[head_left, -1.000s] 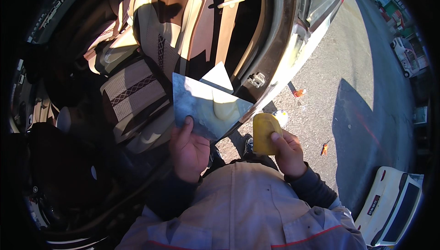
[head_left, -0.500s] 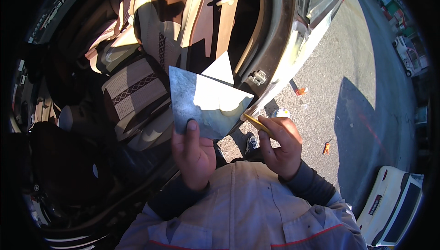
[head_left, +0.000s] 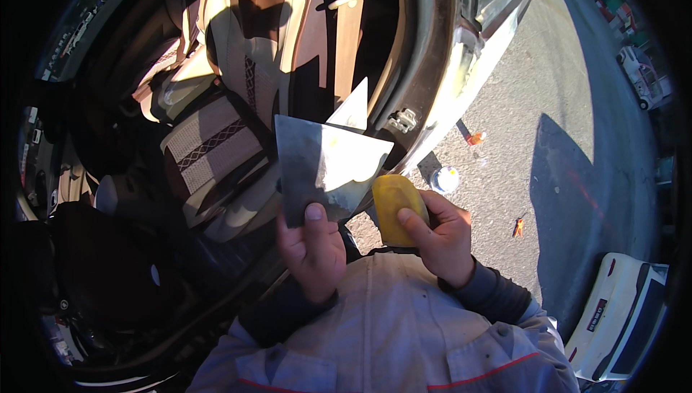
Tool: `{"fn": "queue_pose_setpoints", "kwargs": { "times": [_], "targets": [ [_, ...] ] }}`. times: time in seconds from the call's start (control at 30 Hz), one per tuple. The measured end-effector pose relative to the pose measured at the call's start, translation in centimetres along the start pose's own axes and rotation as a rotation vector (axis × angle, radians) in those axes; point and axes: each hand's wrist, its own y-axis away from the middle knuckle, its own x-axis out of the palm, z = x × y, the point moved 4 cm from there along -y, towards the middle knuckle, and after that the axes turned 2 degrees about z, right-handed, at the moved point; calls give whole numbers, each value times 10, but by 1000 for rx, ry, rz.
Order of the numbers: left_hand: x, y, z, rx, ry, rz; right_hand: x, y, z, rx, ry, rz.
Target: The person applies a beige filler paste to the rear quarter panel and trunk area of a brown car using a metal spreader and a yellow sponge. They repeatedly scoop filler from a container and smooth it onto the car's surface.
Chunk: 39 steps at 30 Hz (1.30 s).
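Note:
My left hand [head_left: 314, 256] grips a flat, roughly four-sided grey plate [head_left: 303, 162] by its lower edge, thumb on top. A smear of pale putty [head_left: 360, 169] lies on the plate's right part, much of it washed out by sunlight. In my right hand [head_left: 445, 241] is a yellow putty spreader [head_left: 396, 202], thumb pressed on its broad face, fingers behind it. The spreader is upright, just right of the plate and apart from it. Behind the plate's upper edge a bright pointed shape [head_left: 353, 109] sticks up; I cannot make out what it is.
An open car doorway with a metal latch striker [head_left: 402, 120] stands ahead, and beige-and-brown seats [head_left: 209, 140] fill the inside at left. On the pavement right are a round white container [head_left: 445, 179] and two small orange things [head_left: 475, 138]. A white car [head_left: 613, 321] is parked at lower right.
My right hand has turned the spreader from edge-on to its broad face showing and drawn it away from the plate's edge. The plate has shifted slightly right and down.

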Motion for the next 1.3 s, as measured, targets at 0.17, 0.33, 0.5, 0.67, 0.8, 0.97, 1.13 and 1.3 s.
{"fn": "queue_pose_setpoints", "kwargs": {
  "times": [0.17, 0.33, 0.5, 0.67, 0.8, 0.97, 1.13, 1.3],
  "targets": [
    [-3, 4, 4, 31, -31, 8, 2, -2, -3, 18, -57, 15],
    [-10, 8, 9, 48, -78, 20, 4, -5, -5, 38, -120, 23],
    [-7, 6, 9, 45, -105, 11, 4, -5, 1, -2, -47, 29],
    [-1, 5, 7, 7, -112, -5, 3, -6, 21, -276, 279, 24],
    [0, 7, 6, 2, -221, -6, 6, -6, 32, -498, 438, -26],
    [1, 7, 5, 27, -384, 103, 8, -11, 30, -534, 414, -24],
    [14, 0, -2, 8, -529, 214, 3, -13, 20, -371, 328, 34],
    [27, -9, -12, 119, -792, 378, 5, -22, -13, -50, -138, 200]
  ]
}}
